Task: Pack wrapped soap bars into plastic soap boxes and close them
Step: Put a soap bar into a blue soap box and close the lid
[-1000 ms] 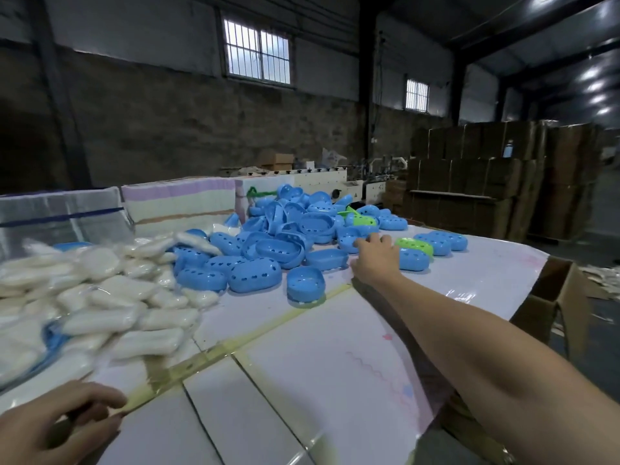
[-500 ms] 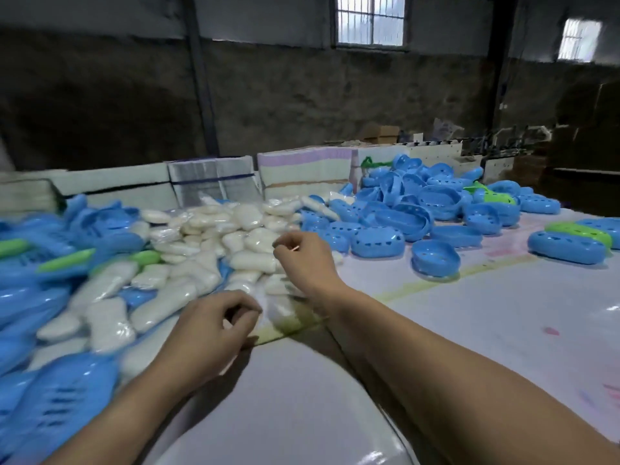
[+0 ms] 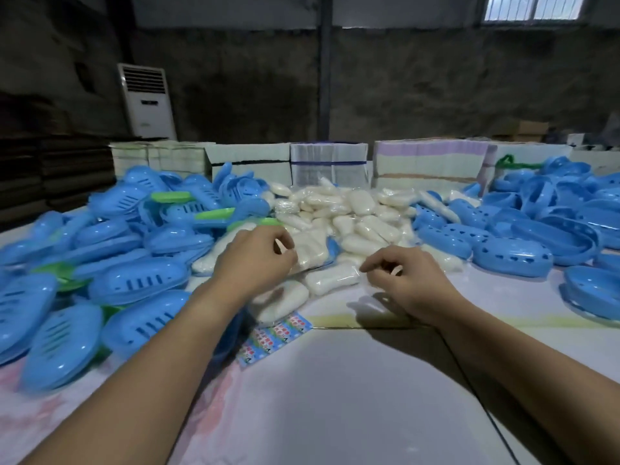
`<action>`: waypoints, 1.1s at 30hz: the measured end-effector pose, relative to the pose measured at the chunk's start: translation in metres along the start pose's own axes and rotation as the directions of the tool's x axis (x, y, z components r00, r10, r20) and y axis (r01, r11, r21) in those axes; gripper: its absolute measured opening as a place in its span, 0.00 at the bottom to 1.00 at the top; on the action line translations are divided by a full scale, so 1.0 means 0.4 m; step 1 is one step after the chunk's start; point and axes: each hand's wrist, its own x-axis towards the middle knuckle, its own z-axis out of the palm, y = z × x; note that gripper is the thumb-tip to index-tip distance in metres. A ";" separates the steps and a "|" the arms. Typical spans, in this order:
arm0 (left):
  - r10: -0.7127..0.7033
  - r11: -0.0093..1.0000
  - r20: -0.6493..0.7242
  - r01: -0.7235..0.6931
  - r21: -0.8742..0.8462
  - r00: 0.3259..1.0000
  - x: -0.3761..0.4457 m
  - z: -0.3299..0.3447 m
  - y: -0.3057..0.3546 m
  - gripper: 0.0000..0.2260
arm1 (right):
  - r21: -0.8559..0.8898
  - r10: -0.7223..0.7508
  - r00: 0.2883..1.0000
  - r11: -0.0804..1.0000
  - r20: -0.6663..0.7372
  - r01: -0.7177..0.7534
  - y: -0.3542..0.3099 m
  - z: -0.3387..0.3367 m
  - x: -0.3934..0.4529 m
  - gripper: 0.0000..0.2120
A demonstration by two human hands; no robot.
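Both hands, the left hand [image 3: 255, 260] and right hand [image 3: 407, 280], curl at the near edge of the wrapped soap bars [image 3: 349, 219] mid-frame, seemingly pinching clear wrap, picking one; next it needs an open soap box [image 3: 513, 256] from the right of the counter [image 3: 335, 397].

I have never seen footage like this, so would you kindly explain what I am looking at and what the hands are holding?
There is no machine here: a person wears a camera on the head, looking forward and down at their own bare arms. The left hand and right hand reach over a heap of white wrapped soap bars on a pale table. Both have curled fingers that seem to pinch the clear wrapping at the heap's near edge. Closed blue soap boxes pile up on the left, open blue box halves on the right.
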 end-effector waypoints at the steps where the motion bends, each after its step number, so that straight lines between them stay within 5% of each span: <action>1: -0.059 0.994 -0.008 0.059 0.088 0.998 0.010 -0.017 -0.020 0.03 | 0.005 -0.019 1.000 1.000 0.012 0.019 -0.005 0.002 -0.004 0.14; 4: -0.219 0.927 0.053 0.191 0.322 0.974 0.027 -0.063 -0.064 0.11 | 0.021 -0.052 0.998 0.998 0.023 0.052 -0.017 0.006 -0.010 0.14; 8: -0.351 0.864 0.277 0.195 0.464 0.895 0.021 -0.130 -0.060 0.17 | 0.023 -0.061 0.997 0.998 0.050 0.060 -0.022 0.008 -0.017 0.13; 16: -0.373 0.784 0.452 0.015 0.621 0.810 0.001 -0.158 -0.045 0.15 | 0.013 -0.077 0.993 0.997 0.086 0.076 -0.022 0.011 -0.019 0.11; 20: -0.335 0.803 0.414 0.026 0.596 0.846 -0.002 -0.155 -0.043 0.13 | 0.007 -0.057 0.995 0.998 0.087 0.057 -0.023 0.011 -0.020 0.10; 24: -0.180 0.907 0.147 0.106 0.407 0.973 0.005 -0.148 -0.040 0.11 | 0.018 -0.037 0.997 0.999 0.069 0.036 -0.019 0.009 -0.020 0.12; 28: -0.079 0.997 -0.142 0.082 0.014 0.987 0.018 -0.100 -0.030 0.09 | 0.053 -0.028 0.999 0.998 0.045 0.025 -0.020 0.007 -0.017 0.13; 31: -0.143 0.942 -0.186 0.076 -0.328 0.972 0.019 -0.049 -0.017 0.08 | 0.047 -0.022 0.999 0.999 0.041 0.020 -0.019 0.004 -0.015 0.14; 33: -0.247 0.806 -0.096 0.149 -0.572 0.964 0.017 -0.022 -0.004 0.07 | 0.048 -0.006 1.000 0.999 0.020 0.005 -0.016 0.001 -0.013 0.13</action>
